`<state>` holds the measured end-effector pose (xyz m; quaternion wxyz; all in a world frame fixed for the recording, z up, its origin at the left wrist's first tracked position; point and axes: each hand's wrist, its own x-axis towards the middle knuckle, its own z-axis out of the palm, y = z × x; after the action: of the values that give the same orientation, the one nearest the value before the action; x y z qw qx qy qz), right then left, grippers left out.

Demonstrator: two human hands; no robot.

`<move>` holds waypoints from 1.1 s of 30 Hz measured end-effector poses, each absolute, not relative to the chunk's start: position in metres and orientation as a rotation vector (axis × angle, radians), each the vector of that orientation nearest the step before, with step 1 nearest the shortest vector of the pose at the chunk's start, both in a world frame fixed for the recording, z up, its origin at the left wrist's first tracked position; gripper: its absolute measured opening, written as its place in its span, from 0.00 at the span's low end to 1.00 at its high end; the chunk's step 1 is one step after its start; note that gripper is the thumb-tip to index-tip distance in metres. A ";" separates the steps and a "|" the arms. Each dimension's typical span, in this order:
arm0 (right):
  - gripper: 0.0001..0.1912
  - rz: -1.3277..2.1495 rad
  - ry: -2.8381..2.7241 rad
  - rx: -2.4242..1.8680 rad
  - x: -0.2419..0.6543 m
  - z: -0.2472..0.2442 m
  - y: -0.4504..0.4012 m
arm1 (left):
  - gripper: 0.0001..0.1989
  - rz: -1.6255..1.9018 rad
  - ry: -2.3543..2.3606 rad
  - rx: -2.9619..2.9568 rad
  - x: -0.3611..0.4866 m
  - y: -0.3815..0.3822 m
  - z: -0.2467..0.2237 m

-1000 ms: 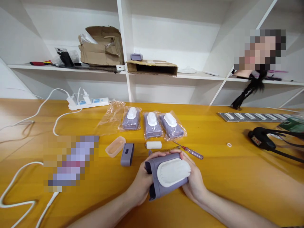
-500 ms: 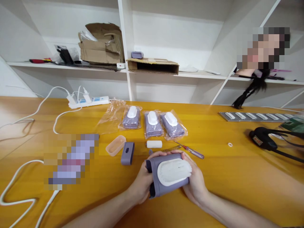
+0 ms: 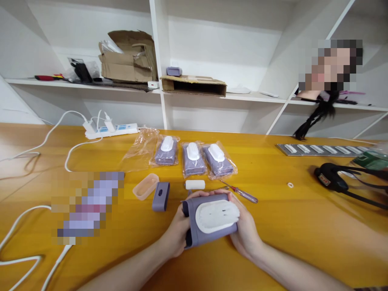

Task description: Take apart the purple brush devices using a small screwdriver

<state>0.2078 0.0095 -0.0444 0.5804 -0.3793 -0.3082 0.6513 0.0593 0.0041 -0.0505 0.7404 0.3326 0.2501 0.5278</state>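
Between my two hands is a purple box-shaped casing (image 3: 209,239) with a white oval brush-like pad (image 3: 216,216) on its upper face. My left hand (image 3: 178,228) grips its dark, hollow-looking left end. My right hand (image 3: 247,226) wraps round the right end, with fingertips over the far edge. Beyond the hands lie a white cylinder (image 3: 195,184) and a screwdriver (image 3: 245,195) with a clear handle. To the left are a small purple cap (image 3: 160,197) with an oval hole and a peach translucent tray (image 3: 145,186). My fingers inside the casing are partly hidden.
Three similar purple units in plastic bags, the middle one (image 3: 194,159) among them, lie farther back. A power strip (image 3: 111,131) with white cables is at left. At right are a grey strip of white pads (image 3: 321,150), a small ring (image 3: 290,185) and black headgear (image 3: 330,178).
The casing and both hands have shifted slightly left and up in view, and the casing has turned a little. The whole scene has also slid slightly left. My grip stays the same.
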 end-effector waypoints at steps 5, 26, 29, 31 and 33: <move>0.13 1.665 -0.781 -0.891 0.212 -0.037 0.011 | 0.21 1.145 0.601 0.667 0.050 0.010 -0.047; 0.10 1.541 -0.780 -0.915 0.207 -0.042 0.007 | 0.20 1.072 0.572 0.701 0.051 0.008 -0.048; 0.10 1.513 -0.762 -0.923 0.205 -0.040 0.006 | 0.19 1.094 0.566 0.672 0.055 0.005 -0.051; 0.11 1.499 -0.748 -0.926 0.205 -0.041 0.005 | 0.17 1.093 0.559 0.664 0.057 0.002 -0.050; 0.13 1.493 -0.748 -0.931 0.205 -0.042 0.004 | 0.16 1.091 0.549 0.668 0.057 0.000 -0.047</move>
<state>0.2047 0.0041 -0.0419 0.5767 -0.3979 -0.3196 0.6380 0.0574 -0.0004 -0.0474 0.7675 0.3075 0.2529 0.5024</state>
